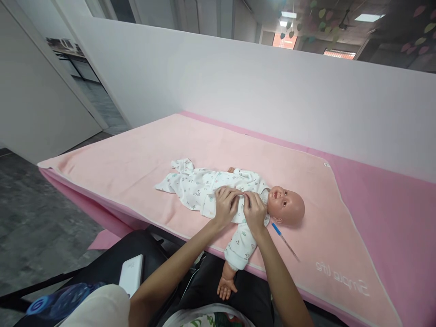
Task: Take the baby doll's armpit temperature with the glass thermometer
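A baby doll (288, 208) lies face up on a pale pink towel (129, 159), its head to the right. It wears a white printed shirt (250, 179) and matching trousers (194, 186). Over the chest, my left hand (226, 206) is closed, its fingertips pinching the shirt front. My right hand (255, 209) pinches the cloth right beside it, the two sets of fingertips nearly touching. Whatever fastening is between them is hidden. One doll arm, in its sleeve (241, 245), hangs over the near table edge.
A thin stick with a blue end (276, 229) lies near the doll's head. Pink cloth (391, 204) covers the table beneath the towel. A white wall (238, 86) stands behind. At lower left, a white box-shaped device (131, 274) and a plastic bottle (64, 299) rest on a black chair (136, 247).
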The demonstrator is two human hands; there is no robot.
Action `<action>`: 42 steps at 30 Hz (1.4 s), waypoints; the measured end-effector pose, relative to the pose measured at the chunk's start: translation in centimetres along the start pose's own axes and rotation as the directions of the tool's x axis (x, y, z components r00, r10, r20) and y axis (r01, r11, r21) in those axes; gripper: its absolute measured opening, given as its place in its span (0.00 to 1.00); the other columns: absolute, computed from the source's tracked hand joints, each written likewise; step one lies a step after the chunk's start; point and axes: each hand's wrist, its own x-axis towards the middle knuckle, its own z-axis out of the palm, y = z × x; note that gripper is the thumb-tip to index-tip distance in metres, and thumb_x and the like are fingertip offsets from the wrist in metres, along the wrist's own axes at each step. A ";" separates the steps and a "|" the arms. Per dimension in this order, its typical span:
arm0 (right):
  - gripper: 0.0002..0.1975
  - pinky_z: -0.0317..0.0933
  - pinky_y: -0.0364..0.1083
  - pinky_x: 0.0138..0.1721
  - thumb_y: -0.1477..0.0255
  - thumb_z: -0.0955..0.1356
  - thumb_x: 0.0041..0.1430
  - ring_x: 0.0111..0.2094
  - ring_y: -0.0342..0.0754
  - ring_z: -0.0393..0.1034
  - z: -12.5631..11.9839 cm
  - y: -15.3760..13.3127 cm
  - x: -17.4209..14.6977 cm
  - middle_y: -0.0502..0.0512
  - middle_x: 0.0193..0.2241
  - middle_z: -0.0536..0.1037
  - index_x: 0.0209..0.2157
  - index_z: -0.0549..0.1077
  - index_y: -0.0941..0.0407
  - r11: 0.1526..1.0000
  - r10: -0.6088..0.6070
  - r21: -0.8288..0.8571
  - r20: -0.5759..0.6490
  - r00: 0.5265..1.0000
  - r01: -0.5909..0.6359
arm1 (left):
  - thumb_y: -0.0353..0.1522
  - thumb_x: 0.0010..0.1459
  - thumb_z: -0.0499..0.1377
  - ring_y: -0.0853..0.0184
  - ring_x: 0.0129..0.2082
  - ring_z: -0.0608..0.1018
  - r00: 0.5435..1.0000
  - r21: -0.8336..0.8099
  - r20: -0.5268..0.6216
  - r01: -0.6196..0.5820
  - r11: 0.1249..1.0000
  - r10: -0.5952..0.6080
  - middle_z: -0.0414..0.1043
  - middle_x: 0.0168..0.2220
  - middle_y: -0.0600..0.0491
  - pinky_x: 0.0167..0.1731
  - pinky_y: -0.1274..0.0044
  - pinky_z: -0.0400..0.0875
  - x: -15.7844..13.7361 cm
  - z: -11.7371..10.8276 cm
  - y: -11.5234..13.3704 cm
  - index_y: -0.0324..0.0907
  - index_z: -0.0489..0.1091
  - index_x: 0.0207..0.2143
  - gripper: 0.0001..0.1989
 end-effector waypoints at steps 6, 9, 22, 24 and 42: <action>0.09 0.63 0.39 0.36 0.78 0.61 0.60 0.33 0.41 0.71 0.1 0.1 -0.3 0.53 0.30 0.77 0.34 0.72 0.58 0.999 -0.036 0.002 -0.026 0.999 0.036 | 0.28 0.57 0.50 0.67 0.35 0.70 0.999 -0.110 -0.039 0.017 0.994 -0.021 0.70 0.31 0.55 0.41 0.69 0.59 -0.1 0.0 0.3 0.43 0.66 0.29 0.06; 0.10 0.64 0.40 0.36 0.77 0.60 0.60 0.33 0.42 0.71 0.1 0.2 -0.2 0.54 0.30 0.77 0.35 0.73 0.58 0.999 -0.052 0.004 -0.025 0.998 0.052 | 0.29 0.54 0.51 0.66 0.34 0.69 0.999 -0.094 -0.045 0.017 0.995 -0.021 0.69 0.30 0.54 0.39 0.69 0.59 -0.2 -0.2 0.3 0.42 0.62 0.26 0.04; 0.12 0.62 0.39 0.34 0.76 0.59 0.61 0.32 0.42 0.70 0.1 0.2 -0.1 0.55 0.29 0.76 0.34 0.73 0.59 0.999 0.024 0.024 -0.022 0.999 -0.023 | 0.29 0.55 0.54 0.64 0.41 0.69 0.984 0.244 -0.039 -0.158 0.957 0.173 0.70 0.36 0.52 0.47 0.67 0.56 1.1 -1.5 0.5 0.44 0.69 0.31 0.04; 0.13 0.61 0.39 0.33 0.75 0.58 0.62 0.31 0.42 0.70 0.0 0.2 -0.2 0.54 0.29 0.76 0.34 0.73 0.59 0.998 0.050 0.024 -0.014 0.999 -0.050 | 0.29 0.56 0.53 0.66 0.40 0.70 0.971 0.197 0.089 -0.237 0.951 0.223 0.72 0.35 0.55 0.48 0.68 0.56 1.0 -1.1 0.8 0.45 0.69 0.32 0.06; 0.13 0.60 0.40 0.34 0.74 0.58 0.62 0.32 0.42 0.69 0.1 0.3 -0.2 0.54 0.29 0.75 0.34 0.74 0.59 0.996 0.086 0.002 0.030 0.996 -0.086 | 0.35 0.58 0.55 0.65 0.42 0.70 0.983 0.130 0.182 -0.025 0.991 0.001 0.74 0.38 0.56 0.45 0.67 0.57 1.3 -0.9 0.2 0.46 0.72 0.34 0.07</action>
